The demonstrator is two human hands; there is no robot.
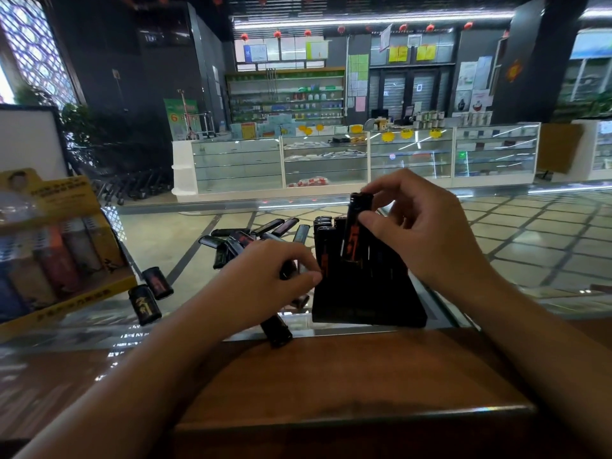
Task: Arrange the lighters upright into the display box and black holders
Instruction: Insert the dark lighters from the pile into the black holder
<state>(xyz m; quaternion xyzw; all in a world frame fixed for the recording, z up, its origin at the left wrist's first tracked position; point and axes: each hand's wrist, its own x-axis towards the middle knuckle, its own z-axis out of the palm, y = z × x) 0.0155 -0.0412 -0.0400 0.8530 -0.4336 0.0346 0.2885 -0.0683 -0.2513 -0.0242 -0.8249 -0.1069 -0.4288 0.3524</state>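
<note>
A black holder [367, 303] stands on the glass counter with several black lighters upright in its far rows. My right hand [427, 233] pinches a black lighter with red print [354, 226] upright over the holder, its lower end among the standing ones. My left hand [265, 279] is left of the holder, its fingers curled round a black lighter [287, 270] that is mostly hidden. A heap of loose black lighters [245, 238] lies behind my left hand. At the far left a yellow display box [79, 299] holds several coloured lighters upright.
Two black lighters [150, 293] lie beside the yellow box and one more black lighter [276, 329] lies below my left hand at the glass edge. A wooden ledge [331, 385] runs along the near side. Shop counters and shelves stand far behind.
</note>
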